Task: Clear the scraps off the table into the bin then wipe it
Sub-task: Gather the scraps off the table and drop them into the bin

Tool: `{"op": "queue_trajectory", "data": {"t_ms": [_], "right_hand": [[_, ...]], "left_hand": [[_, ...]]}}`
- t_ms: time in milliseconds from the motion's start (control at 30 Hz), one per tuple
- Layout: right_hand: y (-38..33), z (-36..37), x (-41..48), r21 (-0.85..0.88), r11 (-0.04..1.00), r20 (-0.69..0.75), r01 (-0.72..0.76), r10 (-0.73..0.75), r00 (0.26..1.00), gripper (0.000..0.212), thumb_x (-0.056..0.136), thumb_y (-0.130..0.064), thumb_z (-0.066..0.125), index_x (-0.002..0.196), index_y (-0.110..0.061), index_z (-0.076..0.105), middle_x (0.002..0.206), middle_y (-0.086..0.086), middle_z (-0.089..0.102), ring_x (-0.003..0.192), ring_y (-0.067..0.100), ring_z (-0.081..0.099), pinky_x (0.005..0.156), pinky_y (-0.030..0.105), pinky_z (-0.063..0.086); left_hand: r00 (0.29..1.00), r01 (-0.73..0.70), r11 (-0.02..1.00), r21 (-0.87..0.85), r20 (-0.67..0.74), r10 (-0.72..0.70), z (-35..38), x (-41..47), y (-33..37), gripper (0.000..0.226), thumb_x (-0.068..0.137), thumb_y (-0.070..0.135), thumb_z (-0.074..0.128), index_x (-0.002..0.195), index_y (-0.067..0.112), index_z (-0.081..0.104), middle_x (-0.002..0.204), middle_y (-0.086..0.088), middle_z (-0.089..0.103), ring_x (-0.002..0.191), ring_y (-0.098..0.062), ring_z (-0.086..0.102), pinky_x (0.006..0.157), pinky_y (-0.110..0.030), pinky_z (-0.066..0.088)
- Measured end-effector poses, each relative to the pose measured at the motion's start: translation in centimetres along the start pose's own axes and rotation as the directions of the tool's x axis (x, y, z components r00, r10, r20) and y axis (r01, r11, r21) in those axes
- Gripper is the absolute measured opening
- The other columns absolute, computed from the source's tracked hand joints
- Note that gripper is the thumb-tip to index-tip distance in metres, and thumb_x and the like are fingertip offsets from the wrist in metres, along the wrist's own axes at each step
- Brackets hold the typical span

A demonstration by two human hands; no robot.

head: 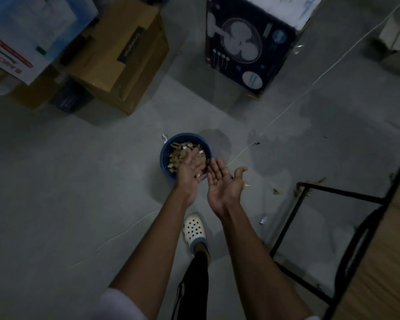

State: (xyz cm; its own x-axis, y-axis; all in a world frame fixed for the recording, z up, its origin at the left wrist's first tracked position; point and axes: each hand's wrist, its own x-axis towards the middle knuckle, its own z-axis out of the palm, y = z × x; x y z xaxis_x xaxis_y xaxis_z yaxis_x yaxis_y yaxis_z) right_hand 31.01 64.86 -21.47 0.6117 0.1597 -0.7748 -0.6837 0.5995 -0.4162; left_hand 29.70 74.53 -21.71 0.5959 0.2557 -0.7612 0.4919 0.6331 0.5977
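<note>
while both bare arms reach forward and down through the middle of the frame, the left hand (191, 168) is held over the round blue plastic bin (165, 158), fingers straight and close together, gripping nothing; a small pale bit lies against its palm. the right hand (222, 181) is just beside it, at the bin's right rim, palm turned up, fingers relaxed and slightly spread, thumb out to the right, holding nothing. the bin stands on the grey concrete floor (79, 181) just above the centre of the frame and holds a heap of tan, dry-looking scraps (179, 152) mixed with a few white bits. a few loose tan pieces (275, 191) lie on the floor to the right of the hands, near the black metal leg frame (333, 194) of the wooden-topped table (379, 262) in the lower right corner, and a small white paper bit (263, 220) lies beside that frame. a white perforated clog (193, 228) is planted on the floor below the hands. a brown cardboard box (125, 54) sits in the upper left, a dark carton printed with a fan (247, 42) at upper centre, and a thin white cord (310, 88) runs diagonally down from the upper right.
</note>
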Motion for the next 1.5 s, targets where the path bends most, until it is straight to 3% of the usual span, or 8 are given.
{"op": "queue_trajectory", "data": {"t_ms": [133,367,600,800,1000,1233,1400,1500], "right_hand": [[-7.0,-2.3,-8.1,-0.040,0.994,0.078,0.102,-0.099,0.992,0.083,0.103,-0.067,0.016,0.145,-0.005,0.051,0.150,0.012,0.054,0.143,0.021,0.045,0.125,0.036,0.024],[-20.5,-14.1,-23.6,-0.278,0.886,0.149,0.370,-0.341,0.928,0.066,0.097,-0.065,0.039,0.130,-0.015,0.067,0.134,0.006,0.068,0.131,0.018,0.059,0.120,0.044,0.037],[-28.0,-32.7,-32.4,-0.675,0.467,0.132,0.571,-0.685,0.716,0.027,0.098,-0.025,0.064,0.125,-0.022,0.068,0.130,-0.007,0.067,0.124,0.004,0.059,0.108,0.027,0.043],[-27.8,-46.3,-33.6,-0.988,0.084,-0.025,0.129,-0.915,0.404,0.066,0.093,-0.048,0.053,0.144,-0.007,0.054,0.156,0.015,0.046,0.148,0.034,0.037,0.122,0.040,0.025],[-27.8,-47.5,-29.6,-0.941,-0.335,0.272,0.050,-0.657,0.703,0.066,0.099,-0.042,0.033,0.163,-0.031,0.020,0.171,-0.004,0.001,0.159,0.025,-0.003,0.126,0.049,0.001],[-33.6,-46.8,-25.2,-0.950,-0.310,0.208,-0.039,-0.721,0.661,0.072,0.098,-0.044,0.028,0.163,-0.016,0.015,0.172,-0.002,0.002,0.157,0.022,-0.012,0.124,0.055,0.003],[-32.1,-47.8,-25.1,-0.978,-0.209,0.181,0.003,-0.841,0.511,0.065,0.098,-0.033,0.032,0.157,-0.007,0.033,0.167,0.007,0.026,0.156,0.026,0.018,0.120,0.050,0.014],[-31.4,-48.3,-24.5,-0.925,-0.377,0.301,-0.040,-0.794,0.528,0.069,0.101,-0.032,0.029,0.164,-0.021,0.003,0.169,0.002,0.018,0.156,0.024,0.019,0.120,0.053,0.015]], "left_hand": [[0.986,-0.140,0.980,0.141,0.115,0.124,7.9,-9.3,-0.9,0.046,0.109,0.048,0.034,0.142,0.023,0.054,0.132,0.002,0.062,0.122,-0.012,0.058,0.092,-0.030,0.048],[0.901,-0.388,0.846,0.367,0.346,0.263,22.6,-25.7,-9.4,0.039,0.108,0.033,0.046,0.141,0.016,0.057,0.133,0.004,0.065,0.110,0.006,0.062,0.099,-0.022,0.051],[0.850,-0.500,0.636,0.588,0.476,0.227,30.0,-33.4,-23.5,0.051,0.084,0.038,0.070,0.131,0.021,0.063,0.131,-0.004,0.069,0.115,-0.018,0.067,0.099,-0.034,0.054],[0.775,-0.594,0.468,0.654,0.620,0.118,33.5,-36.5,-32.1,0.054,0.088,0.044,0.060,0.138,0.023,0.062,0.140,-0.003,0.064,0.131,-0.017,0.059,0.115,-0.041,0.044],[0.707,-0.706,0.203,0.679,0.694,0.137,35.3,-35.6,-35.4,0.075,0.098,0.052,0.029,0.155,0.004,0.037,0.164,-0.010,0.031,0.157,-0.026,0.011,0.120,-0.015,-0.012],[0.598,-0.802,0.096,0.590,0.787,0.154,38.1,-31.5,-33.5,0.069,0.101,0.049,0.035,0.159,0.012,0.028,0.166,0.001,0.022,0.157,-0.014,0.005,0.125,-0.022,-0.006],[0.583,-0.812,0.086,0.577,0.803,0.122,40.7,-29.8,-34.1,0.076,0.100,0.056,0.028,0.161,0.014,0.014,0.170,0.000,0.009,0.158,-0.015,-0.005,0.127,-0.029,-0.008],[0.525,-0.850,-0.015,0.527,0.849,0.055,42.7,-28.8,-35.6,0.076,0.101,0.057,0.022,0.162,0.016,0.004,0.172,-0.003,-0.001,0.157,-0.015,-0.017,0.127,-0.037,-0.013]]}}
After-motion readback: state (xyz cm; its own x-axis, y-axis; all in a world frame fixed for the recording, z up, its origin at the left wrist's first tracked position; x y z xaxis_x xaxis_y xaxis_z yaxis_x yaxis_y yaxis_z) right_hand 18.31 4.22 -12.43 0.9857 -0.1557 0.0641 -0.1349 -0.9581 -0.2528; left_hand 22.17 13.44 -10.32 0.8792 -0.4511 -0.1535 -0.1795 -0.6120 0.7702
